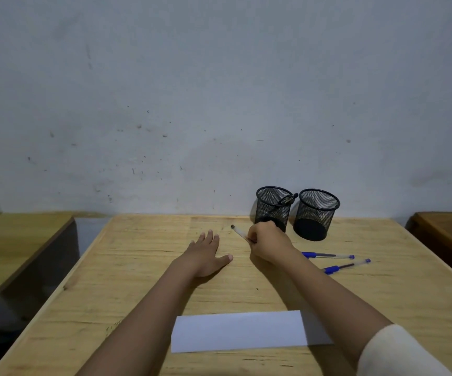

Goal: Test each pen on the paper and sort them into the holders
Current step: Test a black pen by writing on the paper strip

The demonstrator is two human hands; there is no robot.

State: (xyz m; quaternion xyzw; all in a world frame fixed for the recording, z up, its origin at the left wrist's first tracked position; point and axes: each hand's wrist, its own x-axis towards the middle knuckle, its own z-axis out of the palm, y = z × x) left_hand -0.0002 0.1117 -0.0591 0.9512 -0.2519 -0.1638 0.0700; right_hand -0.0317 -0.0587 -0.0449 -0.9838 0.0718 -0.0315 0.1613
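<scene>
While gripping a black-capped pen (239, 232) in the right hand (269, 244) just before the left mesh holder (273, 206), steadying with the left hand (205, 252) flat, open on the tabletop (138, 280); paper (241, 332) nearer, ready for testing.

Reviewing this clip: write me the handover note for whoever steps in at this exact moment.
Left hand: flat on the table, open, holding nothing.
Right hand: closed on a clear pen, in front of the holders.
Left holder: one dark pen leaning inside. Right holder: looks empty.
Two blue pens lie on the table to the right.
Paper lies near the table's front edge; no marks discernible.
Left: the held pen and both blue pens.
</scene>
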